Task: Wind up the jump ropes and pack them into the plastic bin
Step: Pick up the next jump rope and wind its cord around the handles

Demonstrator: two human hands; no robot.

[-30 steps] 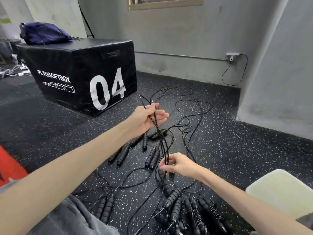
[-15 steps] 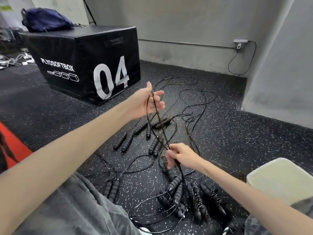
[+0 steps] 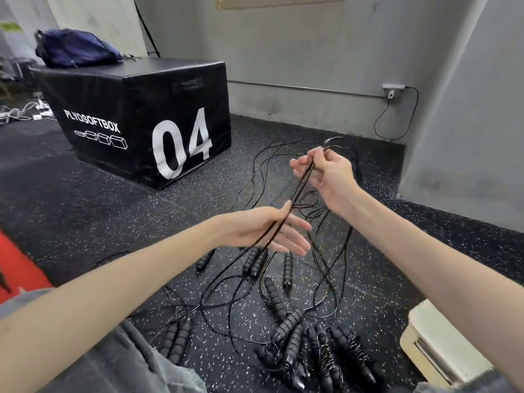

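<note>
A black jump rope (image 3: 300,185), doubled into several strands, stretches taut between my hands. My right hand (image 3: 326,174) pinches the strands near their looped end, which sticks out above the fingers. My left hand (image 3: 263,231) is lower and nearer; its fingers are straight, and the strands run across its palm beside the thumb, down towards a pair of ribbed handles (image 3: 255,262). More loose ropes and handles (image 3: 275,299) tangle on the floor. Several wound ropes (image 3: 326,353) lie close to me. The cream plastic bin (image 3: 436,344) sits at the lower right, partly cut off.
A black plyo box (image 3: 136,123) marked 04 stands at the left with a blue bag (image 3: 73,49) on top. Grey walls close in behind and at the right, with a cable (image 3: 397,123) hanging from a socket. A red mat (image 3: 17,265) lies at the far left.
My right hand rose from near the floor to above my left hand, drawing the strands taut. My left hand dropped lower and its fingers straightened.
</note>
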